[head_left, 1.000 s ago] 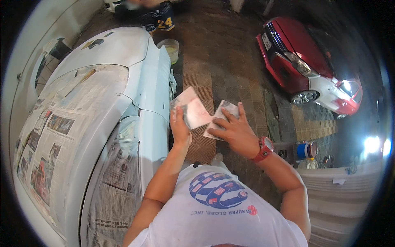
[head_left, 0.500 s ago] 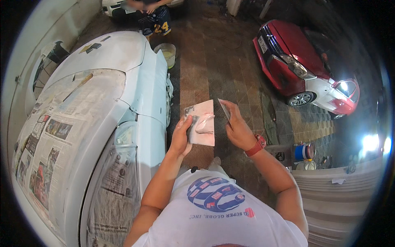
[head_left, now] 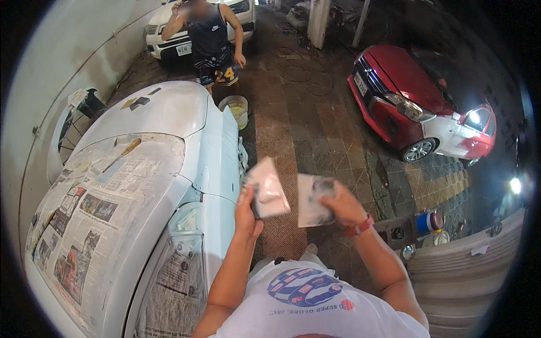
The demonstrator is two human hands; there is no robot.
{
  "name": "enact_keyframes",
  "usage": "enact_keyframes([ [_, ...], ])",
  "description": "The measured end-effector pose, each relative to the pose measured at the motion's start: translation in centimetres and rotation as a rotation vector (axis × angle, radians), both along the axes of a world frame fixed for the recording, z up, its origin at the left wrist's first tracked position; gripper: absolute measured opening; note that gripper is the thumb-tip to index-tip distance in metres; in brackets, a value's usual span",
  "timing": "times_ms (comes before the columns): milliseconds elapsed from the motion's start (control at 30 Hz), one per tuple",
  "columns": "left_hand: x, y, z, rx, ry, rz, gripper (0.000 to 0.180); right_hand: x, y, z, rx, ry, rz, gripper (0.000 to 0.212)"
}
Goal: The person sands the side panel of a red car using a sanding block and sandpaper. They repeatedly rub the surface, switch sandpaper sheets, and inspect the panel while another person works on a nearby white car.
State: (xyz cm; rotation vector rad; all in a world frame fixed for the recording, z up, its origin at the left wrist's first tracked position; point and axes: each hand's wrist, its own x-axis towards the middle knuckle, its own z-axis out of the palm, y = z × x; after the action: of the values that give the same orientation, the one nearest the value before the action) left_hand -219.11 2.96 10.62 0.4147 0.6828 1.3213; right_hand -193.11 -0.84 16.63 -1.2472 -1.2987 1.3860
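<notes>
My left hand (head_left: 246,215) is closed on the left edge of a pale rectangular board (head_left: 276,207). Glossy pinkish-white paste (head_left: 269,187) lies on its face, and the board is tilted. To the right of it, my right hand (head_left: 342,207) grips a thin, flat, pale spreader (head_left: 307,198) with dark grey smears, blurred by motion. A narrow gap separates the two pieces, both in front of my body. Beside them on the left stands a white car body (head_left: 217,152), its windows covered with newspaper (head_left: 112,191).
A wooden-handled screwdriver (head_left: 129,147) lies on the newspaper, and small dark sheets (head_left: 135,102) rest on the roof. Ahead are a bucket (head_left: 235,110) and a co-worker (head_left: 217,48) standing by a white vehicle (head_left: 169,42). A red car (head_left: 403,84) stands right, near a blue can (head_left: 429,221).
My right hand has turned the spreader from edge-on to face-up and lowered it slightly. The left board has tilted. My view has risen, bringing more of the co-worker into sight.
</notes>
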Motion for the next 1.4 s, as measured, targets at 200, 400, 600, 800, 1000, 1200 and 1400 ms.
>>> enact_keyframes([
  [200,0.2,-1.7,-1.6,-0.010,-0.200,-0.490,0.043,2.6,0.0,-3.6,-0.186,0.376,-0.046,0.052],
  [400,0.8,-1.7,2.2,0.008,0.194,-0.270,0.052,0.9,0.6,2.1,0.336,-0.683,-0.065,0.052],
  [600,2.4,-1.0,-0.9,0.261,0.540,0.002,0.050,-5.9,-1.6,1.6,0.856,-1.227,0.158,0.056],
  [800,-0.2,0.7,-2.5,0.172,0.149,0.284,0.037,-5.3,-3.1,3.5,0.749,-1.241,0.441,0.061],
  [1000,0.6,0.5,-1.7,0.069,-0.030,-0.004,0.036,-6.4,-2.5,0.9,0.558,-0.502,0.232,0.059],
  [1200,0.9,-0.2,-3.0,0.121,0.168,0.095,0.043,-3.5,0.8,2.9,0.682,-1.200,0.098,0.055],
  [1400,1.0,0.1,-2.1,0.126,0.231,0.180,0.038,-6.1,-0.9,5.4,0.617,-1.042,0.252,0.051],
])
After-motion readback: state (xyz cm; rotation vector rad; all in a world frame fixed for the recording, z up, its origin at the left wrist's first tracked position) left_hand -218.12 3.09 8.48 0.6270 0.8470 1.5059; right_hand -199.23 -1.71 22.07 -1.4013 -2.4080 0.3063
